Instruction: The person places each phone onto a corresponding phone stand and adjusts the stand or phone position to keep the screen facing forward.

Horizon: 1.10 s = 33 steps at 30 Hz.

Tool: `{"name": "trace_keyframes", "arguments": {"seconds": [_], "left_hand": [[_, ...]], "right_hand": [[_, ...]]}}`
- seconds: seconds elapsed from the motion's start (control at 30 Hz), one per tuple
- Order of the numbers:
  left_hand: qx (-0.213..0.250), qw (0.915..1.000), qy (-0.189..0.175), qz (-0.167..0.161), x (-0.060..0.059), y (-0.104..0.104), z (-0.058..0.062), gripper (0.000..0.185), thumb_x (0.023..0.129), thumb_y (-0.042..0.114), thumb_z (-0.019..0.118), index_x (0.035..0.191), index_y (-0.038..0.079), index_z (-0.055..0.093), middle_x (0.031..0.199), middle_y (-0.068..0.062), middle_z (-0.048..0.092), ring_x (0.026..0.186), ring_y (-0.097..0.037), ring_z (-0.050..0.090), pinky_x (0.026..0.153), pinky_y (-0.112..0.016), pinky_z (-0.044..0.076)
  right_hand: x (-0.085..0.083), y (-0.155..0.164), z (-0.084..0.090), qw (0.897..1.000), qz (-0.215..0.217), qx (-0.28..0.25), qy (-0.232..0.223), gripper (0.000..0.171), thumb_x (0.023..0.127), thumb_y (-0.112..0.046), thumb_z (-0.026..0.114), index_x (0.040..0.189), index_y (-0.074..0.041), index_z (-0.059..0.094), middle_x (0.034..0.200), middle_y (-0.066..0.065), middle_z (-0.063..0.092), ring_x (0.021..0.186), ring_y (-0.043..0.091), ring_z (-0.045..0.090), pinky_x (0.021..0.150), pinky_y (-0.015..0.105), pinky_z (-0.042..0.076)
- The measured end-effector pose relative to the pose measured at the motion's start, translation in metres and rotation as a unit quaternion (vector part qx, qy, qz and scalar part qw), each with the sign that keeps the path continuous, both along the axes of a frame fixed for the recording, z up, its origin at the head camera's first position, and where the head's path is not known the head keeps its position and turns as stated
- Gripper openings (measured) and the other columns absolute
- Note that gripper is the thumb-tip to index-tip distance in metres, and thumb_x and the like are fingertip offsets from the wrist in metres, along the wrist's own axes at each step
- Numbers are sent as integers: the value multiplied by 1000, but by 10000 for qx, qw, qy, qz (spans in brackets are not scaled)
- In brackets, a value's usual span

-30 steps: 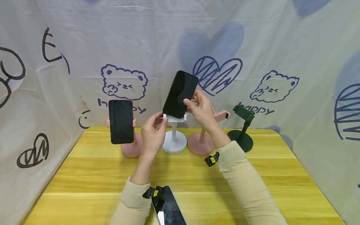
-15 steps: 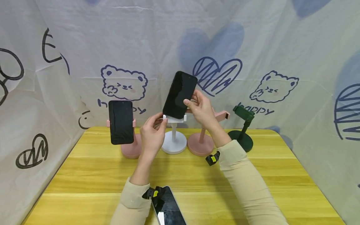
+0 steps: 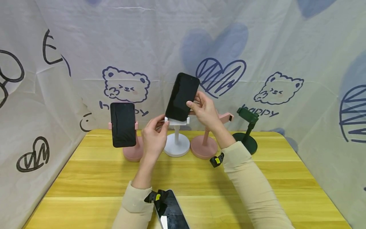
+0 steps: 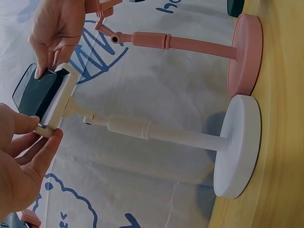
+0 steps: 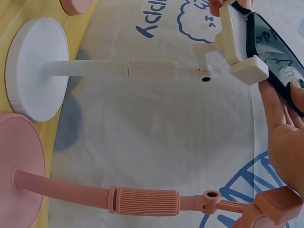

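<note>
Over the far middle of the yellow wood-grain table [image 3: 85, 184], seems to be fitting onto the white round-based plastic stand [image 3: 177, 143] a black-screened rectangular phone [image 3: 182, 97], its lower end at the narrow white plastic clamp [image 3: 177, 122], its top leaning right. With the bare right hand [image 3: 204, 109], pinches the phone by its right edge, thumb in front, fingers behind. With the bare left hand [image 3: 154, 135], pinches the clamp's left end between thumb and fingers. Cannot tell whether fully seated. As a judgement, calls next for straightening the phone between the clamp's ends while steadying the left side.

Behind, see a pale fabric backdrop [image 3: 160, 38] with blue drawings. Along the far side, find a pink round-based plastic stand [image 3: 133, 152] at left, bearing a second black-screened phone [image 3: 123, 124]; at right, another pink plastic stand [image 3: 204, 148], then a dark green round-based stand [image 3: 248, 144]. Nearer, notice a dark glossy flat device [image 3: 172, 210]. Mind the angled pink plastic head [image 3: 226, 118] just beside the right hand: could be knocked.
</note>
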<state>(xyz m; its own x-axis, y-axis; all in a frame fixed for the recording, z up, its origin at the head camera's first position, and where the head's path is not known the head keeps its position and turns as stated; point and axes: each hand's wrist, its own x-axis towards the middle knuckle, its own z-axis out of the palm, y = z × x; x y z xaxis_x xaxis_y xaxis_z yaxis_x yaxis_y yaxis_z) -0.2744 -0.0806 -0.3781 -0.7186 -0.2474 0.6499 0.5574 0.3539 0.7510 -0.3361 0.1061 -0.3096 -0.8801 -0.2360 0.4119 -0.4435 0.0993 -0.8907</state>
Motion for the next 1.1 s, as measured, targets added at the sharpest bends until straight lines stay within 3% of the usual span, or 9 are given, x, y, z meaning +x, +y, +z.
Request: {"name": "trace_keyframes", "arguments": {"seconds": [0.27,1.1], "left_hand": [[-31,10000,-55,51,1,-3,1,29,92,5,72,120,-1,70,112,-19,72,100,-30,74,85,-38,62],[-85,9998,-99,172,2,-5,1,28,91,4,72,119,-1,71,111,-19,73,100,-30,74,85,-38,62]], "right_hand": [[2,0,3,9997,-56,217,-63,47,99,-11,64,143,-9,51,134,15,63,113,29,69,85,36,63],[0,-1,9,9982,-10,548,-230,47,98,-10,64,143,-10,51,129,16,65,112,30,70,83,37,64]]}}
